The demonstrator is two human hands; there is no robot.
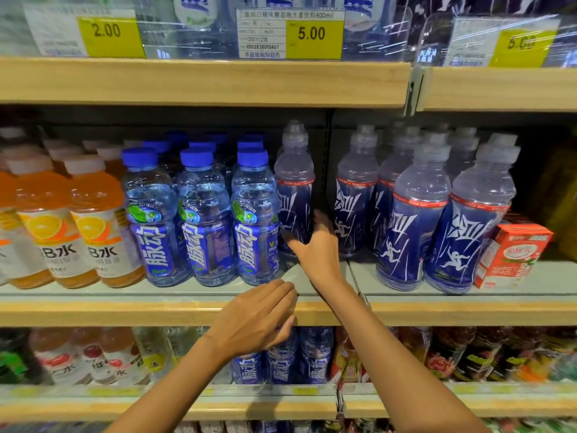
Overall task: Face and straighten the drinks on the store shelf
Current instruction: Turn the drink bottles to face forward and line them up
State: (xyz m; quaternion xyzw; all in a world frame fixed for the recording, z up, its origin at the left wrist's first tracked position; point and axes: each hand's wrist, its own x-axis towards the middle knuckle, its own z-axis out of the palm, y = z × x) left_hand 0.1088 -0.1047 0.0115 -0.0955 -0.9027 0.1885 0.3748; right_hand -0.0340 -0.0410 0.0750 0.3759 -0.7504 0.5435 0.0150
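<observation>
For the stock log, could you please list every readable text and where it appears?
"2.00": left yellow price tag.
"5.00" and "600ml": middle price tag; its small print is blurred.
"5.0", last digit blurred: right price tag.
"脉动": blue-capped bottles.
"水": orange drink bottles.
Red carton: blurred.

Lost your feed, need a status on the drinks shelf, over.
Right hand gripping lone sports bottle, set back on the shelf. Left hand empty at shelf edge. Nothing in the way.

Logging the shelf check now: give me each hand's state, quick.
Left hand: open, holding nothing, fingers resting at the middle shelf's front edge.
Right hand: grip closed around the lone dark blue sports-cap bottle, set back on the shelf.
</observation>
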